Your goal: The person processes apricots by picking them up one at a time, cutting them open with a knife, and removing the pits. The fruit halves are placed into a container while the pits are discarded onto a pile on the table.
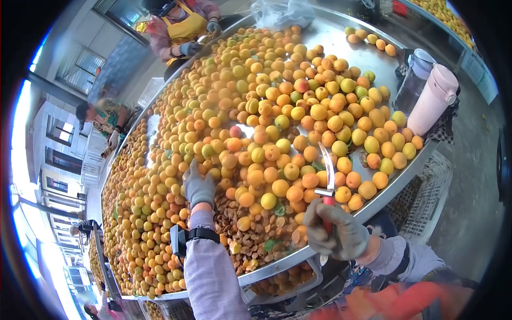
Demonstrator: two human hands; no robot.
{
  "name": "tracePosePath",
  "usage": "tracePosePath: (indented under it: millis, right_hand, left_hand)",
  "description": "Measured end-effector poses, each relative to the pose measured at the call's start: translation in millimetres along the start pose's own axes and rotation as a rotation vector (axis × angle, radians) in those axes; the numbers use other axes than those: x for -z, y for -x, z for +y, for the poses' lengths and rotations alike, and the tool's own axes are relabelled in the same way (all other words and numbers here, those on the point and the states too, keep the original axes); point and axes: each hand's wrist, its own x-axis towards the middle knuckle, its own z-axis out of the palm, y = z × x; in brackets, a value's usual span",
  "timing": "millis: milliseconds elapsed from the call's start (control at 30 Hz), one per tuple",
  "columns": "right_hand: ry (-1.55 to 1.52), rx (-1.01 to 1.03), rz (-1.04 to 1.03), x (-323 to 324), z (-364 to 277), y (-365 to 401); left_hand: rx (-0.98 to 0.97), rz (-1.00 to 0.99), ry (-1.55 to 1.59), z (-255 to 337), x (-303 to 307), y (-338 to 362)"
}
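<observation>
My left hand [199, 188], in a grey glove, reaches into the heap of apricots [224, 101] on the metal table [341, 48]. Its fingers stretch forward and touch the fruit; their tips are partly hidden, and no apricot shows in its grasp. Over the table's near edge, my right hand [336, 232], gloved too, is closed around the red handle of a curved knife [327, 173]. The blade points up and away from me, in front of the apricots. A patch of brown apricot pits [256, 232] lies between my hands, with a few green leaves among them.
A pink bottle [434, 98] and a clear jug [415, 80] stand at the table's right corner. Crates [434, 192] sit below the near edge. One co-worker [184, 29] works across the table, another person [106, 120] at its far left. A plastic bag [282, 13] lies at the far end.
</observation>
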Motion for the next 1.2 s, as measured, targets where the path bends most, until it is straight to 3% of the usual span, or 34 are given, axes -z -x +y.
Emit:
tracePosePath:
  millis: [167, 267, 333, 367, 433, 467, 500, 567, 633, 667, 700, 767, 833, 900, 967, 1067, 1200]
  right_hand:
    - [0.0, -0.031, 0.031, -1, -6, 1]
    - [-0.006, -0.045, 0.04, 2, -7, 1]
    - [0.029, -0.068, 0.065, 3, -6, 1]
    - [0.027, -0.068, 0.062, 1, -6, 1]
    - [0.18, -0.107, 0.076, -3, -5, 2]
    - [0.23, -0.107, 0.069, -7, -4, 2]
    - [0.231, -0.104, 0.071, -9, -4, 3]
    - [0.418, -0.092, 0.029, -9, -2, 4]
    - [0.481, -0.06, 0.04, -8, 4, 4]
    - [0.553, -0.035, 0.035, -8, 5, 4]
    - [0.627, -0.01, 0.027, -8, 6, 4]
    - [0.682, 0.002, 0.021, -12, 10, 6]
    - [0.685, -0.098, 0.049, -15, 17, 8]
    - [0.782, -0.086, 0.025, -19, 24, 15]
    - [0.804, -0.241, -0.071, -25, 29, 24]
    - [0.921, -0.29, -0.127, -35, 41, 37]
    - [0.991, -0.378, -0.171, -55, 51, 60]
  left_hand:
    - [0.012, 0.011, -0.062, 0, -12, -12]
    - [0.039, -0.017, 0.091, -1, -8, -9]
    - [0.101, 0.076, 0.813, -20, -27, -11]
    - [0.101, 0.077, 0.81, -26, -27, -4]
    - [-0.446, 0.176, 0.698, -13, -1, 26]
    - [-0.016, -0.092, 1.089, 19, 28, 49]
    - [-0.019, -0.094, 1.092, 23, 29, 64]
    - [-0.35, -0.289, 0.851, 22, 30, 101]
    - [-0.543, -0.215, 0.395, 41, 55, 134]
    - [-0.125, -0.339, 0.809, 65, 81, 149]
    - [-0.123, -0.33, 0.819, 60, 78, 156]
    - [-0.38, -0.054, 0.787, 46, 64, 168]
    - [-0.321, -0.103, 0.912, 53, 86, 188]
    - [-0.015, -0.28, 1.492, 57, 104, 211]
    - [-0.039, -0.232, 1.52, 60, 120, 236]
    - [-0.03, -0.251, 1.875, 55, 124, 265]
    - [0.063, -0.272, 1.919, 49, 132, 299]
